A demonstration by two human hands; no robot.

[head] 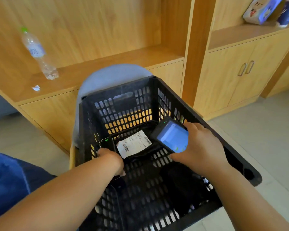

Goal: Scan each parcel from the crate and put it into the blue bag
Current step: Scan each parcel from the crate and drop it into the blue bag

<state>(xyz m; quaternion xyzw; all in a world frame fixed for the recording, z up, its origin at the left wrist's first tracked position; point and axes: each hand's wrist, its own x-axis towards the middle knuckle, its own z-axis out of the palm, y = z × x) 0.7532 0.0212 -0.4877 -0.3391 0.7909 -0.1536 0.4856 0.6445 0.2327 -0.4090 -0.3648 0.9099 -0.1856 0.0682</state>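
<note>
Both hands are down in the black perforated plastic crate point(123, 104). The right hand point(202, 147) grips the black handheld scanner with a lit blue screen point(171, 139), fingers wrapped round its near end, just above the black parcel with a white barcode label point(133, 144) on the crate floor. The left hand point(110, 157) is at the parcel's left edge, fingers hidden — can't tell if they grasp. The blue fabric bag point(7, 177) is at lower left, outside the crate.

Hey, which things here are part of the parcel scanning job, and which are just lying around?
For the job: black slotted plastic crate; black parcel with white barcode label; dark handheld scanner with lit blue screen, in the right hand; left hand at the parcel; blue fabric bag.
Lying about: clear plastic bottle with green cap; white paper scrap; printed box.
</note>
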